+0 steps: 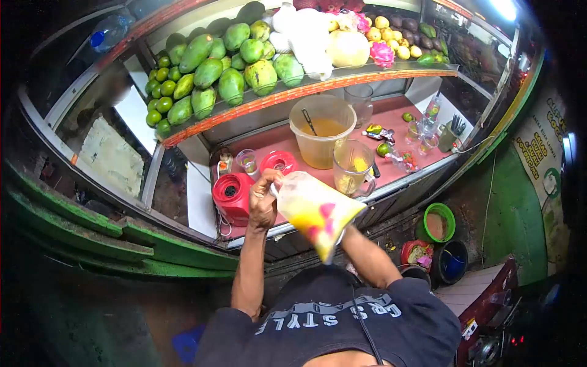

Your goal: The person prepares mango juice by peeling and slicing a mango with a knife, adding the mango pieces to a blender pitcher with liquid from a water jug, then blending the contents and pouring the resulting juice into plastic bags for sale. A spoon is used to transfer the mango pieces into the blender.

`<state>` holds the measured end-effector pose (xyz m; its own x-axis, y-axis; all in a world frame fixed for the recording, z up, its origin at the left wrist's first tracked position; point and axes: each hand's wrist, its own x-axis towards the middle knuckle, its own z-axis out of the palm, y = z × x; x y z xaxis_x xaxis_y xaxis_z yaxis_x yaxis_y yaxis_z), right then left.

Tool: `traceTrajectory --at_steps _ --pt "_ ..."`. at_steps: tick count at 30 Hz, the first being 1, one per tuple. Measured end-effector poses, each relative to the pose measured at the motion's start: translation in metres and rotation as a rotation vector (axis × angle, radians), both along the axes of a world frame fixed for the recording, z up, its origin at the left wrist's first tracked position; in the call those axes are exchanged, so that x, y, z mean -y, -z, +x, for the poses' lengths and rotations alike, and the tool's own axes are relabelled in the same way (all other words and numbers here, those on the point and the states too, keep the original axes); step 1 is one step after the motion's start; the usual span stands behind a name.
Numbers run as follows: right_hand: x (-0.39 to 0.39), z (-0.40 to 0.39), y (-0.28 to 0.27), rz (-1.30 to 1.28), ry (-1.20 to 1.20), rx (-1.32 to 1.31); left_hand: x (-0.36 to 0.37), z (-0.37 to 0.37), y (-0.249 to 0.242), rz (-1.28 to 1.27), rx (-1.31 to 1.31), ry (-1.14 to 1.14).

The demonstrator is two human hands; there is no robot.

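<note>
- The clear plastic bag (318,211) is already filled: it holds a yellowish drink with pink and yellow pieces in it, so the filling looks done. Its neck is gathered but not visibly tied, so I judge that closing it is what remains.
- The bag hangs in the air just in front of the red counter (287,136), below the big tub of juice (322,131) and beside the glass mug (351,166).
- The left hand (264,199) is closed in a fist around the bag's gathered neck, near the red blender base (232,194).
- The right hand is hidden behind the bag; only its forearm shows, so I cannot tell whether it grips or merely supports the bag from beneath.
</note>
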<state>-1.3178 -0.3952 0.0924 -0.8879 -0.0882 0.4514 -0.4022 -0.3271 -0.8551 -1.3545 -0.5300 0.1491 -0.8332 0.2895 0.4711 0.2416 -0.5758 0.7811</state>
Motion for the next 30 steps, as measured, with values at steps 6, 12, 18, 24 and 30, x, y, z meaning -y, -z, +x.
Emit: traceTrajectory --at_steps 6,12,18,24,30 --pt "-0.063 -0.014 -0.074 0.844 0.147 -0.345 -0.011 0.003 0.053 0.081 0.333 0.246" --pt "-0.059 -0.001 -0.019 0.944 0.290 -0.263 -0.026 0.004 0.095 -0.303 0.217 -0.031" --pt "-0.058 -0.012 0.016 0.911 0.311 -0.096 -0.061 -0.007 0.109 -0.953 0.194 -0.590" --pt "-0.075 -0.054 0.079 0.831 0.412 0.011 -0.081 -0.049 0.168 -1.093 0.056 -0.705" --pt "-0.080 -0.071 0.104 0.666 0.434 0.206 -0.066 -0.067 0.169 -0.929 -0.005 -0.329"
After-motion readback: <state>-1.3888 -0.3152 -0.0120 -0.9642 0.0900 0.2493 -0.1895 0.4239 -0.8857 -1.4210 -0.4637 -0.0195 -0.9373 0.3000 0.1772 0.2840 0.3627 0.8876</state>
